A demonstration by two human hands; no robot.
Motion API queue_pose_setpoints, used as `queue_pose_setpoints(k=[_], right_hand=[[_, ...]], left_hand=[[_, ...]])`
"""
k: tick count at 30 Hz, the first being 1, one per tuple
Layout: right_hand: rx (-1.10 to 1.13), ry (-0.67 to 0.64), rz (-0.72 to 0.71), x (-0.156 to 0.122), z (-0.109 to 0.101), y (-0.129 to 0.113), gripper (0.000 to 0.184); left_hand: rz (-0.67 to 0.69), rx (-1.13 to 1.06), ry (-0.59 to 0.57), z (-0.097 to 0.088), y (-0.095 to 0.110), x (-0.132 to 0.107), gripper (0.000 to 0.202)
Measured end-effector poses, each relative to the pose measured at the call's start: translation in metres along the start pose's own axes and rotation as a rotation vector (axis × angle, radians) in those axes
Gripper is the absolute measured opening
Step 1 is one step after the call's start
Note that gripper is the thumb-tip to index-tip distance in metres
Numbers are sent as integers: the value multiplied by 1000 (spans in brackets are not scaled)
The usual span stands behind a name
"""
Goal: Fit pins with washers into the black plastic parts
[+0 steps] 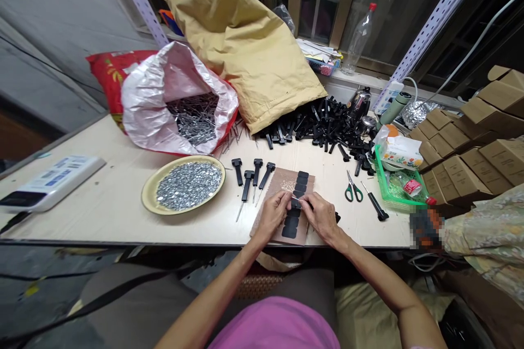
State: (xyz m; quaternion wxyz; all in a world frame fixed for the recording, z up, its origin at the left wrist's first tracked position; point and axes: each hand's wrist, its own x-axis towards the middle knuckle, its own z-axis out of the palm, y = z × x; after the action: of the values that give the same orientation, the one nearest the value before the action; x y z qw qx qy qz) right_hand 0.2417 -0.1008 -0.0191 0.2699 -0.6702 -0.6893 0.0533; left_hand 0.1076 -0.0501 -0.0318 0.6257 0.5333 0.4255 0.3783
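My left hand (276,210) and my right hand (321,218) meet over a brown board (272,188), with fingers closed in a pinch. Between their fingertips runs a thin metal rod (295,198). Past the right hand a black end (338,217) sticks out; whether it belongs to the rod is hidden. Under the hands, a strip of black rounded patches (291,223) lies along the board. Left of it are several black T-handled tools with thin metal shafts, one of them a longer tool (246,188). A similar tool (374,202) lies to the right.
A bowl of small shiny metal pieces (188,185) stands left, before an open sack of metal rods (196,120). Black handles (315,120) heap beside a brown paper bag (262,49). Scissors (352,188), a green basket (385,185) and cardboard boxes (462,169) are right.
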Motion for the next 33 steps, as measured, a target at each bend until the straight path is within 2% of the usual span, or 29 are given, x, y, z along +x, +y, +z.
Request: queue_pose_setpoints(k=[3,5,10,16,19,23,26,29,33], right_hand=[[24,15,21,2,2,1,22],[38,25,52,4,3,4,22],[83,68,114,3,3,19,19],[174,133,71,-7,5,29,17],[184,141,67,-11,3,28,20],[153,149,79,-11,1,27,20],[123,161,90,-8,1,25,19],[103,149,62,-5,1,19,20],[108,131,-6,1,3,9,21]], left_hand=[[-81,-167,-3,1,-3,4,44],[-73,-161,26,-1,-6,6,46],[8,141,109,-16,-14,12,31],[305,500,194,-32,-14,23,22],[372,649,149,-35,-13,28,23],[350,898,17,-34,-15,31,23],[373,1042,-28,-31,-18,34,24],[398,1036,0,-29,-22,38,21],[395,875,92,-31,-25,38,16]])
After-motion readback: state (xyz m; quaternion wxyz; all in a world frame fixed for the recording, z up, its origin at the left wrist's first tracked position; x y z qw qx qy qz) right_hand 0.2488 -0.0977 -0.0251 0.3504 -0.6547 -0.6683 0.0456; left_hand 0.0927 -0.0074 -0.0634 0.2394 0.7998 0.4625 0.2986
